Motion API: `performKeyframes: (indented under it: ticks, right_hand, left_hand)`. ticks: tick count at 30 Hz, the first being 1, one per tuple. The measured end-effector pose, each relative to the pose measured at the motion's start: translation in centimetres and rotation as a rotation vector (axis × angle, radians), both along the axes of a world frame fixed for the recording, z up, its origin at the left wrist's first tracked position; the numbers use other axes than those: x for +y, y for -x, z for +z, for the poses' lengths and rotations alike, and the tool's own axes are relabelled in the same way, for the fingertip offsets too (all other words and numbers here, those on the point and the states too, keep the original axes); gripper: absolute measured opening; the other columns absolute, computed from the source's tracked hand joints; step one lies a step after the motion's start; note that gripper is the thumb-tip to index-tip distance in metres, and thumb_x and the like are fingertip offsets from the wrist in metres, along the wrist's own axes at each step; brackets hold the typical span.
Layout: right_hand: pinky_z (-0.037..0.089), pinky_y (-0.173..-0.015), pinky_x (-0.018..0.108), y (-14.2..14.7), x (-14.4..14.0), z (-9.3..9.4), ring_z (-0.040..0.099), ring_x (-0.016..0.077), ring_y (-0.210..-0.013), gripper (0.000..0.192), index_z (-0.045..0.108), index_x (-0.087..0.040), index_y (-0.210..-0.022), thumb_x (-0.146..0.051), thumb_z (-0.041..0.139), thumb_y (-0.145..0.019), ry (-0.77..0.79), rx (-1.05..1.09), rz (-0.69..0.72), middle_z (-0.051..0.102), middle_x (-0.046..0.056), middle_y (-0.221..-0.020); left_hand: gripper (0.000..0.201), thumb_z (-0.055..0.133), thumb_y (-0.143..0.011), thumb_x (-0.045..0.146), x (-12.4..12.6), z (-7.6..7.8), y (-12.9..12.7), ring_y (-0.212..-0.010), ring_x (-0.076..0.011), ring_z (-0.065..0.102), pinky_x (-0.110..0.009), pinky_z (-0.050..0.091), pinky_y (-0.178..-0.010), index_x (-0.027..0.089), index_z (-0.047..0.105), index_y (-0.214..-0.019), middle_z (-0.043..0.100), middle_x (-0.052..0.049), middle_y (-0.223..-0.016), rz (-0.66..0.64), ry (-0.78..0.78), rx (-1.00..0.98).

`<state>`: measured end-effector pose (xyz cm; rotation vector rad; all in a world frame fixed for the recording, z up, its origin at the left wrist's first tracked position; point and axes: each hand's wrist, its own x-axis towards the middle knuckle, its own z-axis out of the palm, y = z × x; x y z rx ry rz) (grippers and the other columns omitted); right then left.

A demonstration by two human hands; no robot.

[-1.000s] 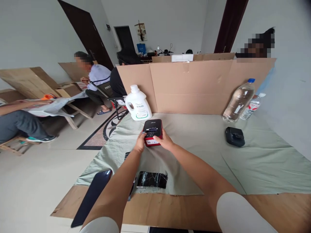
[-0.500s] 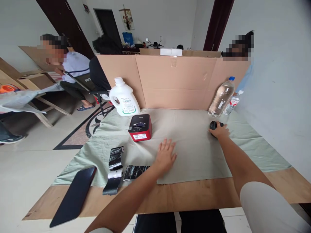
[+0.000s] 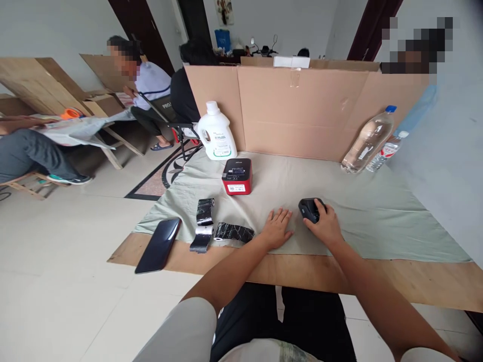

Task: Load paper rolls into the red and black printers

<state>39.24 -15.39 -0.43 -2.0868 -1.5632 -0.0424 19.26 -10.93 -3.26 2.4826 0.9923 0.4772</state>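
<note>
At far left, seated people work beside cardboard sheets on a pale tiled floor. On the counter [image 3: 302, 274], a green cloth [image 3: 362, 221] carries a dark phone [image 3: 158, 245], 3 black rolls [image 3: 211, 232], and a red printer [image 3: 237, 176]. The left hand [image 3: 276, 229] lies flat, fingers spread; the right hand [image 3: 325, 225] grips a small black device [image 3: 309, 208]. 2 bottles [image 3: 372, 143] stand against the cardboard screen [image 3: 302, 110].
</note>
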Motion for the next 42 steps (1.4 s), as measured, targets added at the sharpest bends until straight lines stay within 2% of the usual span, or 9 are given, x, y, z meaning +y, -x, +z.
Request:
performKeyframes:
  ticks: [4,9,14,18,22,24,27,36,42]
  right_hand:
    - [0.042,-0.092,0.054,5.2,-0.9,-1.3,0.05,0.0381,-0.115,0.077,0.042,-0.021,-0.141,-0.051,0.065,-0.073,-0.051,0.048,0.013,0.041,0.021,-0.137]
    - [0.04,-0.093,0.06,8.0,-1.7,-2.2,0.046,0.0417,-0.119,0.078,0.042,-0.019,-0.14,-0.059,0.06,-0.076,-0.066,0.064,0.038,0.028,0.024,-0.148]
    - [0.041,-0.095,0.056,7.3,-3.4,-2.4,0.045,0.0373,-0.121,0.063,0.044,-0.022,-0.14,-0.053,0.053,-0.085,-0.097,-0.048,0.199,0.023,0.018,-0.152]
    - [0.039,-0.1,0.054,5.8,-4.2,-2.4,0.039,0.0341,-0.127,0.049,0.051,-0.026,-0.135,-0.044,0.051,-0.089,-0.149,-0.128,0.284,0.028,0.014,-0.15]
    - [0.036,-0.103,0.055,5.4,-3.9,-2.6,0.04,0.0327,-0.125,0.043,0.059,-0.024,-0.125,-0.04,0.056,-0.085,-0.242,-0.115,0.293,0.04,0.013,-0.139]
    - [0.039,-0.102,0.054,5.4,-3.7,-2.7,0.042,0.0318,-0.122,0.041,0.061,-0.022,-0.123,-0.037,0.055,-0.084,-0.279,-0.082,0.31,0.042,0.014,-0.134]
    - [0.043,-0.099,0.053,5.5,-3.5,-2.8,0.043,0.0317,-0.123,0.039,0.06,-0.021,-0.122,-0.032,0.053,-0.085,-0.294,-0.054,0.327,0.04,0.015,-0.137]
    - [0.041,-0.104,0.053,5.6,-3.5,-2.8,0.036,0.0325,-0.133,0.038,0.06,-0.019,-0.121,-0.024,0.05,-0.084,-0.296,-0.044,0.317,0.027,0.013,-0.149]
    - [0.043,-0.103,0.053,6.0,-3.6,-2.8,0.034,0.0329,-0.135,0.038,0.061,-0.02,-0.121,-0.023,0.05,-0.085,-0.282,-0.045,0.29,0.025,0.012,-0.151]
  left_hand:
    - [0.062,0.047,-0.08,0.017,0.3,0.0,0.3,-0.138,-0.028,0.032,-0.049,0.021,-0.115,0.011,0.039,-0.141,0.043,-0.018,-0.145,0.043,-0.013,-0.161]
    - [0.064,0.045,-0.075,0.013,1.4,-0.1,0.7,-0.132,-0.0287,0.038,-0.049,0.027,-0.112,0.011,0.044,-0.139,0.049,-0.017,-0.139,0.126,0.083,-0.192]
    - [0.056,0.04,-0.079,0.011,2.1,-0.3,1.0,-0.129,-0.0259,0.042,-0.047,0.03,-0.111,0.013,0.051,-0.134,0.056,-0.014,-0.133,0.148,0.112,-0.255]
    - [0.047,0.046,-0.08,0.014,2.4,-0.3,0.9,-0.124,-0.026,0.047,-0.045,0.033,-0.111,0.015,0.06,-0.125,0.06,-0.012,-0.128,0.239,0.184,-0.455]
    - [0.057,0.057,-0.078,0.02,4.0,0.7,0.4,-0.091,-0.0201,0.062,-0.034,0.052,-0.081,0.022,0.053,-0.134,0.062,-0.009,-0.125,0.307,0.645,-0.624]
    - [0.069,0.059,-0.075,0.019,5.1,1.5,0.3,-0.065,-0.0123,0.06,-0.025,0.049,-0.061,0.024,0.044,-0.142,0.069,-0.006,-0.104,0.211,0.911,-0.565]
    - [0.076,0.059,-0.072,0.015,6.2,2.4,0.5,-0.049,-0.0074,0.051,-0.018,0.038,-0.048,0.022,0.04,-0.144,0.065,0.001,-0.071,0.076,1.092,-0.501]
    - [0.072,0.061,-0.07,0.012,6.3,1.7,0.7,-0.048,-0.0051,0.05,-0.015,0.034,-0.046,0.022,0.046,-0.14,0.061,0.003,-0.066,0.058,1.095,-0.571]
    - [0.073,0.059,-0.066,0.007,6.8,2.0,0.5,-0.044,-0.0023,0.048,-0.015,0.033,-0.041,0.025,0.051,-0.136,0.07,-0.003,-0.096,0.143,1.174,-0.548]
